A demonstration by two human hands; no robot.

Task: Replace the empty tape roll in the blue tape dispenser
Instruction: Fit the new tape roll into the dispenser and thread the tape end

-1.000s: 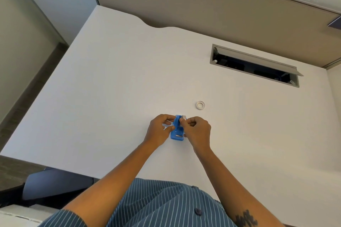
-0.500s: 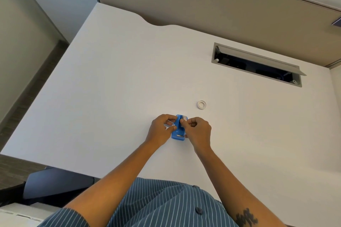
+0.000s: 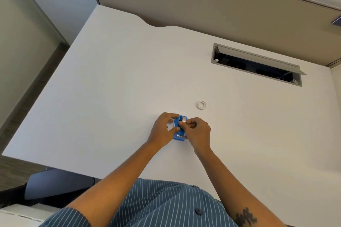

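Hands meet over the blue tape dispenser (image 3: pixel 178 134), which sits on the white worktop (image 3: pixel 114 86) near its front edge, much where it sat half a second ago. The left hand (image 3: pixel 163 131) clamps the dispenser's side, thumb and fingers curled round it. The right hand (image 3: pixel 197 131) pinches a pale roll (image 3: pixel 184 119) at the dispenser's top, and that roll now shows more clearly than before. Beyond them to the right, well apart, a white ring-shaped tape roll (image 3: pixel 201 105) lies flat, unmoved. Further back, the cable tray's (image 3: pixel 258 64) flap stands open.
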